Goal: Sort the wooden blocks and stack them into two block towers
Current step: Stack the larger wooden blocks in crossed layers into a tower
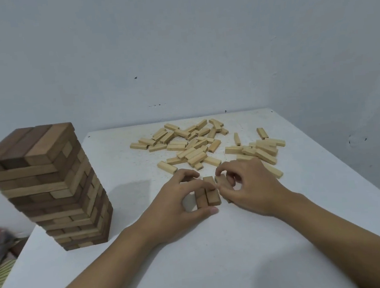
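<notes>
White table (218, 257), left hand (178, 203), right hand (251, 184) gripping brown blocks (212, 196), stamps (199, 166) unreadable

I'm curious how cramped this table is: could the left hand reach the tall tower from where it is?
Probably yes. Only bare table lies between the left hand and the tall tower, though its fingers grip the brown blocks at this moment.

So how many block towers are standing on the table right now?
1. The tall tower stands near the table's left edge. Between the left hand and right hand lies only a low row of blocks, partly hidden by fingers; the pale blocks lie loose behind.
</notes>
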A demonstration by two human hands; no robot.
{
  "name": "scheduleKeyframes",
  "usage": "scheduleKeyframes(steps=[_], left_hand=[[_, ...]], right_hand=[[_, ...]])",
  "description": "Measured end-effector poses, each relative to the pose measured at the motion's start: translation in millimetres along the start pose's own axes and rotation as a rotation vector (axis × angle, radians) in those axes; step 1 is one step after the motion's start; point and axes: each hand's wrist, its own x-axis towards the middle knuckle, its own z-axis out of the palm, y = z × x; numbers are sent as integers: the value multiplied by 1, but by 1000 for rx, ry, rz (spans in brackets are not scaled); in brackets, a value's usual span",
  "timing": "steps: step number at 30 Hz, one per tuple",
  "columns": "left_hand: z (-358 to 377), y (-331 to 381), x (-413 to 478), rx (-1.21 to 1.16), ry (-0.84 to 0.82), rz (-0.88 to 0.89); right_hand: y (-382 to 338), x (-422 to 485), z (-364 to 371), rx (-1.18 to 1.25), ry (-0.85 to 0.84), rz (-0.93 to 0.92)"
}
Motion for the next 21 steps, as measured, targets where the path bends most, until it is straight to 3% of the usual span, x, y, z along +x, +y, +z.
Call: scheduleKeyframes(steps=[10,21], left_hand=[[-7,-3,0,-77,39,-62],[-9,-8,-3,-28,48,-73]], right_hand=[[3,-7,-13,135,-240,-63],[9,-8,-20,116,-253,-91]])
